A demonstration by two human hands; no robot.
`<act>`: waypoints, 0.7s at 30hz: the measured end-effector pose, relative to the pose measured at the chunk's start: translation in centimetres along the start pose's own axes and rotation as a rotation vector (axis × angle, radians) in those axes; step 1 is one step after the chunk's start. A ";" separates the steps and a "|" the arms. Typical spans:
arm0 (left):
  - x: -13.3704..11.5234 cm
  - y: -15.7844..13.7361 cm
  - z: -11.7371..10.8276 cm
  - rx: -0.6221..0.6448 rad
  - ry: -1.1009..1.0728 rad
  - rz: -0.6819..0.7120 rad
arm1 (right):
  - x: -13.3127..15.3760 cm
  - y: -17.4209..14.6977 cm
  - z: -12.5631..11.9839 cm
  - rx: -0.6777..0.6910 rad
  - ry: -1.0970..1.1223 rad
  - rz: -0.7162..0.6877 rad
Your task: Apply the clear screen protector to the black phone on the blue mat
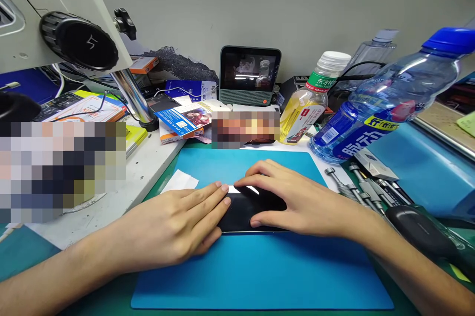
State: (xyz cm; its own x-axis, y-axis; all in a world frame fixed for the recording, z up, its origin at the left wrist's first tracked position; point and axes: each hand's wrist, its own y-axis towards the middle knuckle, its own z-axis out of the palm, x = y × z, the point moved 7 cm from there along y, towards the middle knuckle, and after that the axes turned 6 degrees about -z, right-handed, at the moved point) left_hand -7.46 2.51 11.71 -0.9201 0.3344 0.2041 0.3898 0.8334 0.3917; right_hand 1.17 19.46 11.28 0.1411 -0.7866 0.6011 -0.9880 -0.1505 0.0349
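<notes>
A smartphone (239,212) with a dark, glossy face lies sideways on a blue mat (260,276). My left hand (181,222) lies flat across its left end, fingers stretched out and held together, covering that end. Over the right part arches my right hand (285,197), thumb and fingers spread apart. Its thumb tip touches the dark face near the front edge, and the index fingertip is at the back edge. The phone's right end is hidden beneath this hand. A white piece of paper (180,180) lies behind my left hand.
A microscope (70,19) on a metal post stands at left. Behind the mat are cards (187,118) and a smart display (250,76). A tea bottle (306,103), a large blue-capped bottle (386,98) and several screwdrivers (365,184) are at right. Some areas are pixelated.
</notes>
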 end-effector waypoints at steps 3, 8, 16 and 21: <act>0.0 0.0 -0.1 -0.002 0.001 0.004 | 0.0 0.0 0.0 -0.002 -0.008 -0.006; -0.1 -0.1 -0.1 0.004 0.024 0.024 | 0.0 -0.2 0.0 -0.002 -0.021 -0.005; -0.6 -0.2 0.0 0.061 0.050 0.041 | 0.0 -0.2 0.1 -0.010 -0.034 -0.019; -0.8 -0.6 0.2 0.076 0.066 0.036 | 0.1 -0.1 0.0 -0.022 -0.044 -0.021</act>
State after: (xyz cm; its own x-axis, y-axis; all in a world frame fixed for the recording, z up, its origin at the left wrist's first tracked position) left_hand -6.94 1.84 11.12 -0.9000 0.3369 0.2766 0.4161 0.8532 0.3145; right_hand 1.32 19.39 11.37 0.1639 -0.8089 0.5646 -0.9859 -0.1546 0.0646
